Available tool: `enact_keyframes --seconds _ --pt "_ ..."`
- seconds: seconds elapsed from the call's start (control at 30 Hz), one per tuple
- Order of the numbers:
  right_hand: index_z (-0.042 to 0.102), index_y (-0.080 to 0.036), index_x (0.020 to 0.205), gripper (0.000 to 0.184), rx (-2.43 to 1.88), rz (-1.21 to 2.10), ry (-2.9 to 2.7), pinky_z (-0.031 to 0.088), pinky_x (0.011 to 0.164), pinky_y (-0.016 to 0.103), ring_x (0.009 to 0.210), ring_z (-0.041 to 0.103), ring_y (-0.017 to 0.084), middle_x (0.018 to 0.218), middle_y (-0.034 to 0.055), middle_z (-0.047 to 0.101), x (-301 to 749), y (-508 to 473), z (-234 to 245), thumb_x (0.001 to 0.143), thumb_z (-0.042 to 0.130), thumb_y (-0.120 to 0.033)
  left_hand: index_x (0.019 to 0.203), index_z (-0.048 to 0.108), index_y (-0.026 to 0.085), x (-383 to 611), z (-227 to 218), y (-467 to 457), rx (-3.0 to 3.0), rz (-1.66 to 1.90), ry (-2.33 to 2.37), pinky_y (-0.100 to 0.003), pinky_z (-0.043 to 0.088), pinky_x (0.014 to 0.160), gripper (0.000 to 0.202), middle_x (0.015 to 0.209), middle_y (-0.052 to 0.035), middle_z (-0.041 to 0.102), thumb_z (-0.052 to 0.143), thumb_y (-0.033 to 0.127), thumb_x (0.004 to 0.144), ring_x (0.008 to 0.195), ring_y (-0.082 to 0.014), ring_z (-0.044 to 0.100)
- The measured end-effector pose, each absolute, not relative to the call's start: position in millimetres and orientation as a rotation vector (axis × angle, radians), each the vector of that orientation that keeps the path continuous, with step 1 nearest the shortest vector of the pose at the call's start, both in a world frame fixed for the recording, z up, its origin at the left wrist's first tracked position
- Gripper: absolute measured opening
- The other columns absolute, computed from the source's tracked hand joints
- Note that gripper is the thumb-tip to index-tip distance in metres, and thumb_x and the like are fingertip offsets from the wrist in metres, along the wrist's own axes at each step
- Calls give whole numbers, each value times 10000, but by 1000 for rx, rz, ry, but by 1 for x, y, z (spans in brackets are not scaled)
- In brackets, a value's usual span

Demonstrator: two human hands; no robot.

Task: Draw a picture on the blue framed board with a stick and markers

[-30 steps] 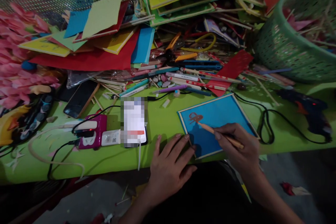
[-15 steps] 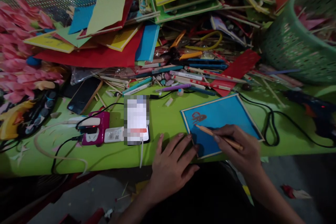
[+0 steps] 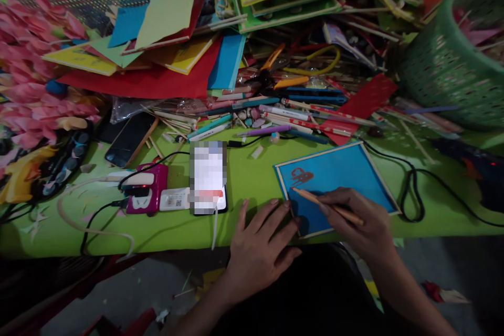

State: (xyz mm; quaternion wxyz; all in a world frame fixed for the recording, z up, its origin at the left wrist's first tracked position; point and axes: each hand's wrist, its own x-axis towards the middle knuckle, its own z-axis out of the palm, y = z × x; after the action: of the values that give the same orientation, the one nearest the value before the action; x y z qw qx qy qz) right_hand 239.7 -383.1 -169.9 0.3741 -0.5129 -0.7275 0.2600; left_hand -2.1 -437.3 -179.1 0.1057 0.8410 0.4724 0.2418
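Observation:
A blue sheet [image 3: 346, 178] edged with thin pale sticks lies on the green tabletop in front of me. Near its upper left corner is a small reddish-brown drawing [image 3: 302, 176]. My right hand [image 3: 356, 220] grips a wooden-coloured pencil [image 3: 315, 198], its reddish tip at the sheet just below the drawing. Fingers spread, my left hand [image 3: 262, 244] lies flat at the table's front edge, its fingertips at the sheet's lower left border. Left of that hand a phone [image 3: 208, 178] with a lit, blurred screen is plugged into a white cable.
A magenta power adapter [image 3: 147, 189] with cables sits left of the phone. Pens and pencils [image 3: 275, 115] are heaped behind, below stacked coloured cards [image 3: 165, 16]. A green basket [image 3: 452, 63] stands at the right, near a dark glue gun [image 3: 476, 168] and its black cord [image 3: 413, 194].
The whole view has shifted slightly, so things appear a little further right. The pencil tip sits marginally lower relative to the drawing. Both hands keep their poses.

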Motion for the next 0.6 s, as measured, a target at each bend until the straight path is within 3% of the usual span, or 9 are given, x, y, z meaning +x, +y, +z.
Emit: enact_keyframes --seconds 0.6 --pt "698 -261 1047 38 -1312 595 -1965 622 739 260 816 788 185 927 20 803 237 -379 -174 1011 689 -251 1355 705 321 -3 -182 -438 2518 714 1396 -501 0 1363 393 1520 8 659 657 508 1013 1450 -206 550"
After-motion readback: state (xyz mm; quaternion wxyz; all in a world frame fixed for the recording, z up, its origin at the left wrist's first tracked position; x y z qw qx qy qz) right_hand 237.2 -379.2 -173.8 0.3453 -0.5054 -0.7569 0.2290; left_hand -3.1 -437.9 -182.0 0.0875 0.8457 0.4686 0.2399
